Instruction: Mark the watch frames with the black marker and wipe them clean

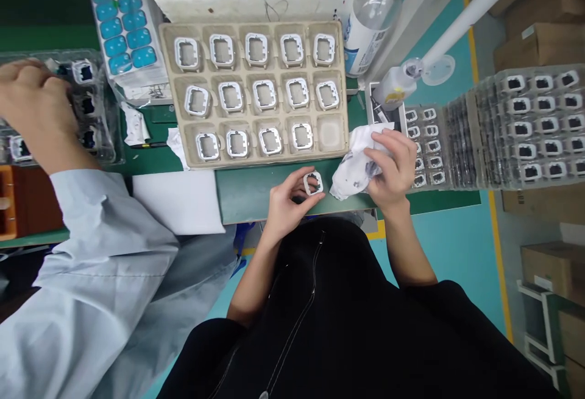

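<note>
My left hand (287, 199) pinches a small square silver frame (314, 183) just above the green bench edge. My right hand (393, 164) is closed on a crumpled white cloth (354, 164) with dark smudges, right beside the frame. Behind both hands lies a beige pulp tray (252, 154) with rows of the same silver frames; its front-right pocket (329, 133) is empty.
Clear plastic trays (525, 125) of small parts lie at the right. A clear liquid bottle (371, 18) and a smaller dispenser bottle (397, 87) stand behind. At the left, a co-worker's hand (34, 106) in a pale sleeve rests on another clear tray (91, 106). Blue-capped parts (123, 27) lie beyond.
</note>
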The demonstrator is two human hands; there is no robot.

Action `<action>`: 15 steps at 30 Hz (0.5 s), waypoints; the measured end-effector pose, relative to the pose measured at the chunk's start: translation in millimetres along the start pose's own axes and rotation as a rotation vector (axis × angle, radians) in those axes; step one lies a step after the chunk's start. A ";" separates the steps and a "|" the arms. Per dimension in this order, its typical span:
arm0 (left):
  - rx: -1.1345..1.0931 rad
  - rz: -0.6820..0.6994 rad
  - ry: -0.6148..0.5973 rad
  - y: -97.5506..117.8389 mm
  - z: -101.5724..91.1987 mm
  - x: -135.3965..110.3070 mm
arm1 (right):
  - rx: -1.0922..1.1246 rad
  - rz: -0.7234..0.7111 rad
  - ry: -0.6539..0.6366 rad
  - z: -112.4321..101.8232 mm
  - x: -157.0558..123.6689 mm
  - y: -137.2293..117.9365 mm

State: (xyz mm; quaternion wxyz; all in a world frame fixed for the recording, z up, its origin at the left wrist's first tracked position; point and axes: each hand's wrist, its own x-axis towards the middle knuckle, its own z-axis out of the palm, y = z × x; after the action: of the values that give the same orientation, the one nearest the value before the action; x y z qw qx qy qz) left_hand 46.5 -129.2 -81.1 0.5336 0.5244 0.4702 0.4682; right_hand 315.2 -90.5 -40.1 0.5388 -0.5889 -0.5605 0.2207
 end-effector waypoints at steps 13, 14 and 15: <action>-0.105 -0.005 -0.012 -2.1 -4.1 0.4 | 0.413 0.000 0.341 28.4 -4.9 -44.1; -0.116 -0.006 -0.012 -2.1 -4.5 0.5 | 0.462 0.050 0.314 26.7 -6.2 -45.7; -0.129 -0.002 -0.011 -2.2 -4.7 0.6 | 0.508 0.130 0.260 25.7 -8.3 -46.1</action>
State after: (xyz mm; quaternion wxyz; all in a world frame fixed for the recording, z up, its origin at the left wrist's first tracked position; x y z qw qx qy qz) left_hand 41.9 -128.0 -83.3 0.5694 0.4908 0.4368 0.4940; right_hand 271.2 -97.7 -10.7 0.7211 -0.4930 -0.3747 0.3107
